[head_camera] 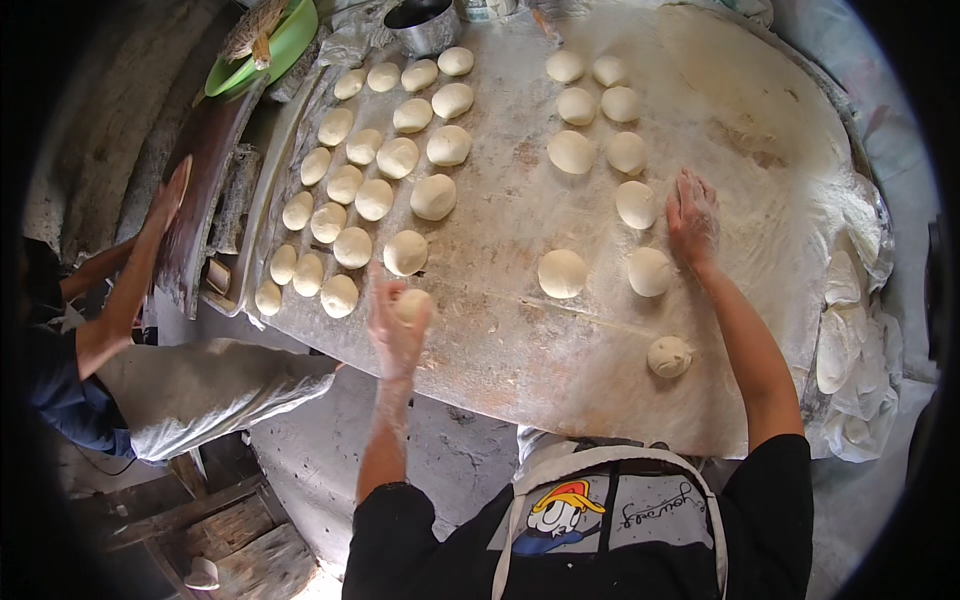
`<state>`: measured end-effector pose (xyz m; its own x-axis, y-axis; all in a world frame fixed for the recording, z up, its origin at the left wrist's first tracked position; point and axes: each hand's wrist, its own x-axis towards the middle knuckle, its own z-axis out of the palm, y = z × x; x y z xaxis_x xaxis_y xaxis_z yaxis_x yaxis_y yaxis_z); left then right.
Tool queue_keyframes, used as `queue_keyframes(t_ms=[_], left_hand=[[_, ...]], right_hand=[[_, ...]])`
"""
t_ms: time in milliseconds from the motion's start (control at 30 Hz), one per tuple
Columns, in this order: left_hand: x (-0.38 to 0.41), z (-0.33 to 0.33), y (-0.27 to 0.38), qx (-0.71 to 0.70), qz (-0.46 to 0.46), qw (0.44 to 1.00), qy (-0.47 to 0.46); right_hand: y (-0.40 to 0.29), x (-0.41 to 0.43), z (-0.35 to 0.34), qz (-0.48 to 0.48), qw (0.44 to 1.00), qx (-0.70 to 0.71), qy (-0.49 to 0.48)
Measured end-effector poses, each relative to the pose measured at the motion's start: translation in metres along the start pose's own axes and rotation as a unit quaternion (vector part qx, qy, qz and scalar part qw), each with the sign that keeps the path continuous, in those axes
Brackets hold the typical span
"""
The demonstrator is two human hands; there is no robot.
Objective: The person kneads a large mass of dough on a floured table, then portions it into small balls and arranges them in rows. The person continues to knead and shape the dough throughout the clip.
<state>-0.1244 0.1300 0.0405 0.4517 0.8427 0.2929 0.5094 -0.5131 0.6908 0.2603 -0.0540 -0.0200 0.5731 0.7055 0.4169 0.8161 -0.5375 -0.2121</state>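
Note:
My left hand [391, 330], blurred by motion, has its fingers around a round dough ball [415, 306] near the front left of a floured work table [495, 330]. Just beyond it sits another dough ball [406, 253], one of several in rows on the left side. My right hand [691, 215] lies palm down with fingers extended, on or just above the flour at right. Beside it is a smooth dough ball [635, 205]; anything beneath the palm is hidden. Closer to me sits a creased dough ball [670, 356].
A co-worker's hand [174, 193] touches a dark board [206, 195] at left. At the back stand a green basin [292, 49] with a brush and a metal pot [424, 30]. Floury cloth or plastic [844, 337] lies along the right edge. A short rod [547, 26] lies at the back.

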Motion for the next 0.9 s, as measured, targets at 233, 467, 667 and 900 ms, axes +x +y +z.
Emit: queue_keyframes(t_ms=[233, 467, 667, 900], left_hand=[[0.035, 0.002, 0.002, 0.234, 0.199, 0.947, 0.094], [0.159, 0.125, 0.059, -0.044, 0.253, 0.966, 0.000], [0.245, 0.247, 0.084, -0.089, 0.125, 0.986, -0.067], [0.284, 0.305, 0.094, 0.020, 0.158, 0.982, -0.100]], right_hand=[[-0.006, 0.000, -0.004, 0.009, 1.000, -0.011, -0.010], [-0.006, -0.003, -0.004, 0.022, 0.999, -0.003, -0.024], [-0.008, -0.005, -0.008, 0.021, 0.999, 0.030, -0.023], [-0.014, -0.004, -0.015, 0.025, 0.999, 0.037, -0.030]])
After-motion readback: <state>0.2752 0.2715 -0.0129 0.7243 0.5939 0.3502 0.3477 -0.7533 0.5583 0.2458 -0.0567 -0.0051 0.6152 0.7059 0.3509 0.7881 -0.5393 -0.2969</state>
